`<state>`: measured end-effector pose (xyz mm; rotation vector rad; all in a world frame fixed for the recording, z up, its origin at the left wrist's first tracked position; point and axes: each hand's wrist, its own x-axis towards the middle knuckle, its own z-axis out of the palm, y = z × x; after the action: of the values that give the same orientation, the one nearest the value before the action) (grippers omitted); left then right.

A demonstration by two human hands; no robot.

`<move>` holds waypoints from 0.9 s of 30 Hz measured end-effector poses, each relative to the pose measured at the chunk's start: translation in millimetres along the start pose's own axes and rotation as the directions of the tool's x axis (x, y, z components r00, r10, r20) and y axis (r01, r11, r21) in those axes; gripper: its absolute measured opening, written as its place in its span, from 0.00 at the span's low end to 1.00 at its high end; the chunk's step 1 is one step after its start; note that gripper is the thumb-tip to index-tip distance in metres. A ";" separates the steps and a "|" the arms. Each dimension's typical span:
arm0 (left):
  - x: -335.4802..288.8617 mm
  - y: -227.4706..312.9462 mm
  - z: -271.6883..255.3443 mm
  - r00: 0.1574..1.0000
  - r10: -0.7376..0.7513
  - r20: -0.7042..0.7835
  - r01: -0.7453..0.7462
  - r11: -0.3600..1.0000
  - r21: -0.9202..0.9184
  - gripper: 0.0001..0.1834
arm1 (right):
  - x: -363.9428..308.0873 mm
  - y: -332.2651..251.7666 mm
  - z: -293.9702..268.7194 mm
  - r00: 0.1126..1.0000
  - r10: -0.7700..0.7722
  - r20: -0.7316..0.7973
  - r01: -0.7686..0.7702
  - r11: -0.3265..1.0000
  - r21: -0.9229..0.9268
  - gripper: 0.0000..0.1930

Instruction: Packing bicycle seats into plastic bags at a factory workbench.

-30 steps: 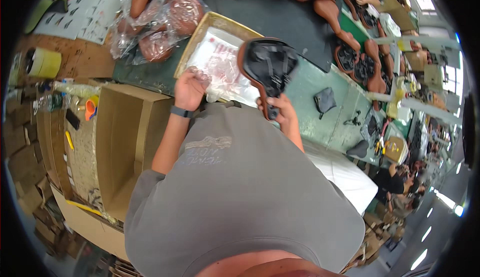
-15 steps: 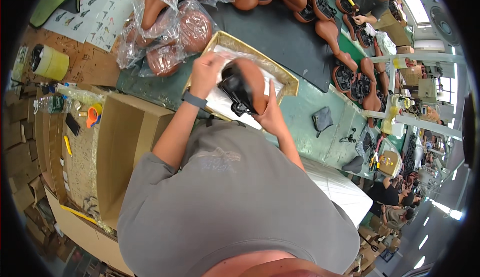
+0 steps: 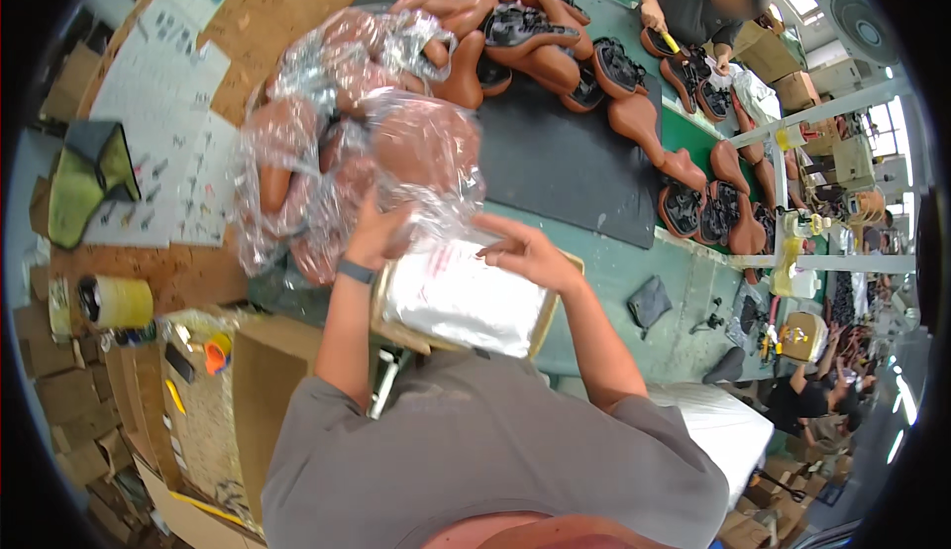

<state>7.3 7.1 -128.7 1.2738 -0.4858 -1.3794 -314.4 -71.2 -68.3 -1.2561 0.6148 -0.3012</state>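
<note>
Green bench (image 3: 616,260): we count one tray (image 3: 544,327); bagged saddle (image 3: 426,143) just beyond fingers (image 3: 503,229); left hand (image 3: 376,235) grip unclear, right hand (image 3: 532,254) spread.

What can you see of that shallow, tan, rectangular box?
The shallow, tan, rectangular box looks like cardboard, open-topped, rim yellowish. It sits askew on the green table by the person's grey shirt, holding flat, whitish plastic bags with red marks. The right hand is over its far right side; contact is unclear.

We can read no words: the red print (image 3: 437,260) on the white plastic bags (image 3: 466,311) in the tray (image 3: 546,323) is too blurred for us, and the fine marks on the pale sheets (image 3: 144,118) are too small.
</note>
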 end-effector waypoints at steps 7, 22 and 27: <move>45.3 15.5 -151.2 0.787 0.306 -0.536 -0.304 0.948 0.094 0.34 | 261.7 50.3 -187.3 0.894 -0.032 -0.447 -0.160 0.908 -0.386 0.43; -80.2 -159.2 -5.9 0.789 0.614 -0.016 -0.400 0.533 0.746 0.29 | 283.3 62.5 -162.9 0.598 -0.340 -0.726 -0.115 0.860 -0.498 0.29; -76.3 -183.1 58.6 0.874 -0.092 0.477 -0.408 0.393 0.824 0.18 | -1.4 179.4 -183.9 0.443 0.172 -0.880 -0.189 0.977 0.096 0.30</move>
<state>-141.4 103.4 -235.3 1.6629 -1.8965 -1.2153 -443.9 -162.4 -270.6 -0.9499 1.6698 -0.8022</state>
